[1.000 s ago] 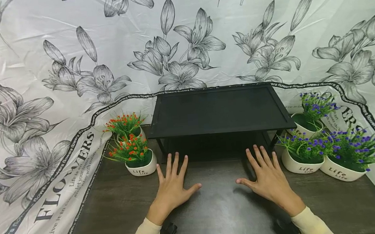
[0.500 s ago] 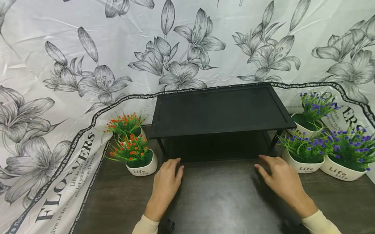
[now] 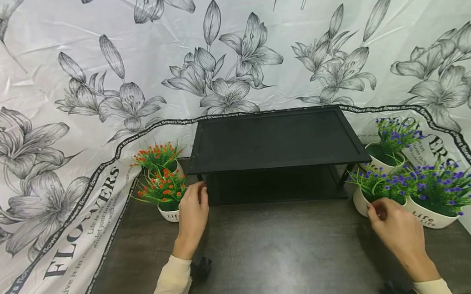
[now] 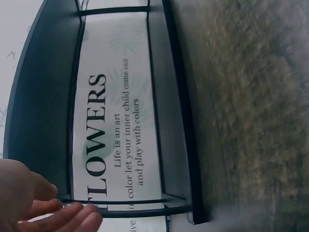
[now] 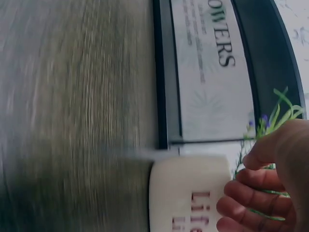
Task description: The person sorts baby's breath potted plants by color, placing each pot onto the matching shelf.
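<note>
My left hand (image 3: 191, 211), fingers loosely bent, is beside the front left leg of a black two-tier shelf (image 3: 276, 139). It partly covers the front pot of orange flowers (image 3: 167, 188). The left wrist view shows the fingers (image 4: 79, 220) near the shelf's end, with nothing between them and the thumb. My right hand (image 3: 401, 226) is in front of the purple-flowered pots, its fingers bent. In the right wrist view, its fingers (image 5: 241, 195) are beside a cream pot (image 5: 188, 188) marked "Life". Whether they touch it I cannot tell.
Behind the front orange-flowered pot stands another pot of orange flowers (image 3: 158, 156). On the right are a rear purple-flowered pot (image 3: 388, 154) and a front right one (image 3: 433, 215). A flower-printed cloth (image 3: 131, 58) hangs behind the dark wooden table (image 3: 284, 253).
Both hands were spread flat over the table, then their fingers bent near the shelf's front edge. The left has since moved left and up, the right rightward to the purple-flowered pots.
</note>
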The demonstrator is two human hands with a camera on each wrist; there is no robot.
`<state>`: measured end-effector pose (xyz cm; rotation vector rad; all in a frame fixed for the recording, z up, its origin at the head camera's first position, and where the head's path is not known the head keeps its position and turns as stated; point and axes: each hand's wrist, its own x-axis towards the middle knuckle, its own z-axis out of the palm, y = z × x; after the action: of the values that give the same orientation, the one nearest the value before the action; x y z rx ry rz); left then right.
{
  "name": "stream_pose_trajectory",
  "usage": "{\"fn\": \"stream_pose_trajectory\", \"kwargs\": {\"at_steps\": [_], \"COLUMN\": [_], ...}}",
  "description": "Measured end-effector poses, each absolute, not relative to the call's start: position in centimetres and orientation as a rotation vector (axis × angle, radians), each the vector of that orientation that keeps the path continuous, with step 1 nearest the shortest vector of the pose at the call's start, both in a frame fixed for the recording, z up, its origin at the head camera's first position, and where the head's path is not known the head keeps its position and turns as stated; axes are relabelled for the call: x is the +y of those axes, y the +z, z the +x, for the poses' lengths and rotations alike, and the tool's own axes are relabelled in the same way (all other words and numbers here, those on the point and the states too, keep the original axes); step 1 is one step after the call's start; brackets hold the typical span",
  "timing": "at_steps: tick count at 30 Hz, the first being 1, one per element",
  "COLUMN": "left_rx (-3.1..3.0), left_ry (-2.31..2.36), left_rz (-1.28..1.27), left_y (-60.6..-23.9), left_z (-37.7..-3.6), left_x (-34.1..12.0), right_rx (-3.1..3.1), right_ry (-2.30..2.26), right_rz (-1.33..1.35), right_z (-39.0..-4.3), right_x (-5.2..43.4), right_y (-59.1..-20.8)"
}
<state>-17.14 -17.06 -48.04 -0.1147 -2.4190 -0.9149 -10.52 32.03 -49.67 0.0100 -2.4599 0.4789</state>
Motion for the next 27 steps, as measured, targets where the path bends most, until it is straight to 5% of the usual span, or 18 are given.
{"fn": "stream_pose_trajectory", "kwargs": {"at_steps": [27], "left_rx": [-2.415], "left_ry": [-1.330], "left_rz": [-0.001], "left_y": [-47.8], "left_z": [-21.4], "left_x": [-18.6], "right_rx": [-2.508], "right_ry": [0.855], "right_rz": [-0.633], "right_z": [-9.9], "right_x": [35.5], "right_y": [-50.1]}}
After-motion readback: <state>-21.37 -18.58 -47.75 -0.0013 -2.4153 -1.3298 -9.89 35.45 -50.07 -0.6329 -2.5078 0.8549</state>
